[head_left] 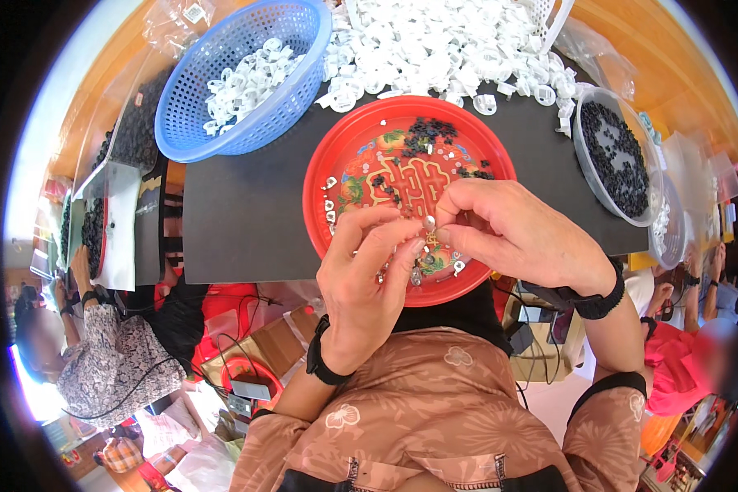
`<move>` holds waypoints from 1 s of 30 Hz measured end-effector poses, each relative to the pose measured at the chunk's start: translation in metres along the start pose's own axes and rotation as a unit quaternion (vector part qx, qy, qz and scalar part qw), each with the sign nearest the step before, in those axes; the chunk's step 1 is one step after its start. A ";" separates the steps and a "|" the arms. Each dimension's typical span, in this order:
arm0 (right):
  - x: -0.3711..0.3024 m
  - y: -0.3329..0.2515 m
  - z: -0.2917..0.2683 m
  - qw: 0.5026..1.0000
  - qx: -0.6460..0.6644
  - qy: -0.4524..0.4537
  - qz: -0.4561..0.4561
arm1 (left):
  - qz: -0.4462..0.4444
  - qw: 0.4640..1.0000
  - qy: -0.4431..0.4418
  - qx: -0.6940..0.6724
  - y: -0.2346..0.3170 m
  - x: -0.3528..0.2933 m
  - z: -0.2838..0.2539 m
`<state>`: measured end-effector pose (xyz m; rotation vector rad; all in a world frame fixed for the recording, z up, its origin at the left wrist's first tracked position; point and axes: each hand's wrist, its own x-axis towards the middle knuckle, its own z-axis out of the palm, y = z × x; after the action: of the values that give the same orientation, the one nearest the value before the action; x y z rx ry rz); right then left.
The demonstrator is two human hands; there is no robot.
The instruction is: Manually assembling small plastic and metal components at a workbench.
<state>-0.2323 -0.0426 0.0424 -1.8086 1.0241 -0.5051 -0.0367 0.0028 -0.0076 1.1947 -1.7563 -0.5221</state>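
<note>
Over the round red tray my two hands meet, fingertips almost touching. A small shiny whitish piece shows between them. My left hand is closed in a pinch beside this piece; whatever sits between its own fingertips is too small to make out. Thumb and forefinger of my right hand are pinched against the piece's right side. Inside the tray lie a heap of small black parts, a few white parts along the left, and tiny metal pieces under my fingers.
A blue perforated basket with white plastic parts stands at the far left. Behind the tray spreads a large pile of white parts. To the right, a clear round tub holds black parts. Other people sit at both sides.
</note>
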 end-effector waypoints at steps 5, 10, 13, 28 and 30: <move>0.001 -0.006 -0.004 0.998 -0.013 -0.039 0.043 | 0.044 0.999 0.003 0.020 -0.004 0.000 0.001; 0.000 -0.002 -0.004 0.998 0.032 -0.040 0.046 | 0.025 0.999 -0.041 -0.025 -0.008 0.001 0.001; 0.000 0.009 0.004 0.994 0.105 -0.006 0.039 | -0.040 0.991 -0.080 -0.102 -0.010 0.001 -0.001; -0.009 0.004 0.045 0.978 0.046 0.201 -0.041 | -0.269 0.865 -0.030 -0.423 -0.003 -0.007 0.005; -0.009 0.004 0.044 0.978 0.033 0.199 -0.044 | -0.276 0.845 -0.025 -0.458 -0.006 -0.010 0.007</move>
<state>-0.2076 -0.0126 0.0198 -1.7361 1.1809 -0.9738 -0.0381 0.0079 -0.0202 0.9328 -0.9133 -1.5364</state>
